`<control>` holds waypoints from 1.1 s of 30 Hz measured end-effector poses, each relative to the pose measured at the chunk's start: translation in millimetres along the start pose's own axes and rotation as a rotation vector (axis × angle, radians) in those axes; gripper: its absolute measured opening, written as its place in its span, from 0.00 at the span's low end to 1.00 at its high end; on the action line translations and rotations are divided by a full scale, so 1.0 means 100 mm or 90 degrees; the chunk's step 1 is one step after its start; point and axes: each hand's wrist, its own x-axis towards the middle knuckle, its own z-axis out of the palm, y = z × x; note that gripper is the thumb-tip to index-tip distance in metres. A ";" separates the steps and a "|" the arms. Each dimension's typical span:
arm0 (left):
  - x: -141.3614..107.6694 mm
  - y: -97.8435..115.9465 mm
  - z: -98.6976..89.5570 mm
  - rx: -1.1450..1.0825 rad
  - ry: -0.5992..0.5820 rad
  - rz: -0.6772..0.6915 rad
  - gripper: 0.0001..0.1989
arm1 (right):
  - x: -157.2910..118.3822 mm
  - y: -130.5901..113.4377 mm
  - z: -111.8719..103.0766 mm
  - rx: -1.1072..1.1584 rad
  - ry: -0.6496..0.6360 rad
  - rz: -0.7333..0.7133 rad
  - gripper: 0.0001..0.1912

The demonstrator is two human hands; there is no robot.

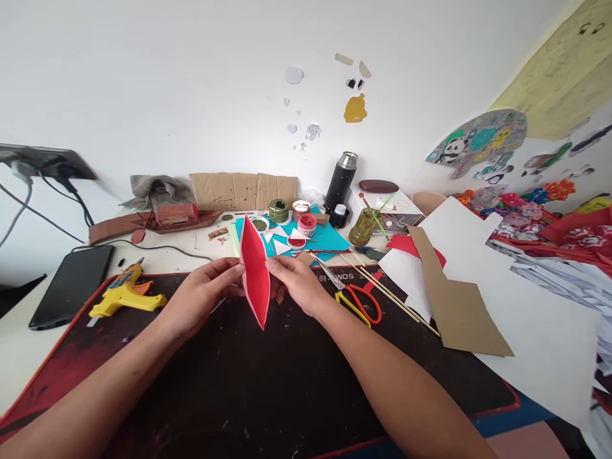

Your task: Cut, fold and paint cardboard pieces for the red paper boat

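Note:
A red ribbed paper piece (256,274), pointed at both ends and bowed open along its length, is held upright above the dark mat (239,389). My left hand (210,287) pinches its left edge between thumb and fingers. On the opposite edge my right hand (296,282) pinches it the same way. Some fingers of both hands are hidden behind the paper. Just right of my right hand lie scissors (361,305) with red and yellow handles. Behind the paper, paint jars (279,210) stand around a blue sheet (335,237).
A yellow hot glue gun (127,294) and a black phone (71,280) lie at left. Thin wooden sticks (392,294), brown cardboard (471,315) and white paper (540,363) spread over the right side. A black thermos (342,182) and a brush jar (362,228) stand at the back.

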 end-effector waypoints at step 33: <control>0.00 -0.02 0.02 0.055 -0.048 -0.018 0.22 | 0.02 0.04 -0.04 0.030 0.040 -0.007 0.34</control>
